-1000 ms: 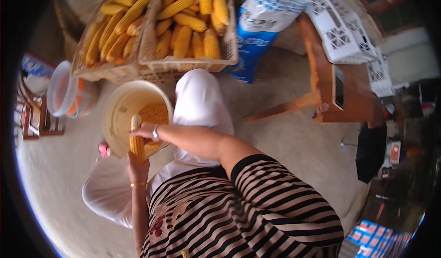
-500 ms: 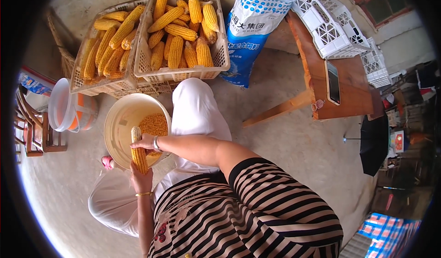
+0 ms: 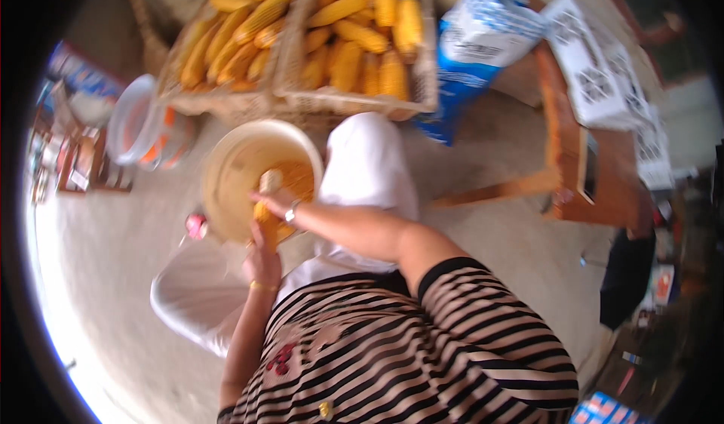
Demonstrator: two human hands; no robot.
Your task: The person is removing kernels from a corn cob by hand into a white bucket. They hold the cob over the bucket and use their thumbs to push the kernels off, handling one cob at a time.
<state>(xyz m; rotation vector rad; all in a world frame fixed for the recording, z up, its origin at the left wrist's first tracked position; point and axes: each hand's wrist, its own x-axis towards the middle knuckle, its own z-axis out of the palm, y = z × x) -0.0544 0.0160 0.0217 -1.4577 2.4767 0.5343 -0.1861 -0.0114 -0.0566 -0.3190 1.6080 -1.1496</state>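
Observation:
A corn cob (image 3: 262, 213) is held in both my hands over a cream bucket (image 3: 220, 149). My left hand (image 3: 262, 259), with a gold bracelet at its wrist, is closed around the cob's lower end. Higher up, my right hand (image 3: 275, 201), with a silver band at its wrist, is wrapped round the middle. Past it the cob's tip (image 3: 270, 176) looks pale, while the part between my hands is yellow. Loose corn kernels (image 3: 298, 175) lie in the bucket. Motion blur hides the fingers' finer detail.
Two plastic crates (image 3: 283, 96) full of yellow cobs stand beyond the bucket. A blue and white sack (image 3: 479, 47) stands right of them, beside a wooden table (image 3: 554, 133) bearing white crates (image 3: 592, 66) and a phone (image 3: 587, 166). A clear bucket (image 3: 136, 126) stands at left.
The whole view has shifted and blurred, with the scene now farther right. My right hand has moved along the cob, covering its middle; both hands still hold it.

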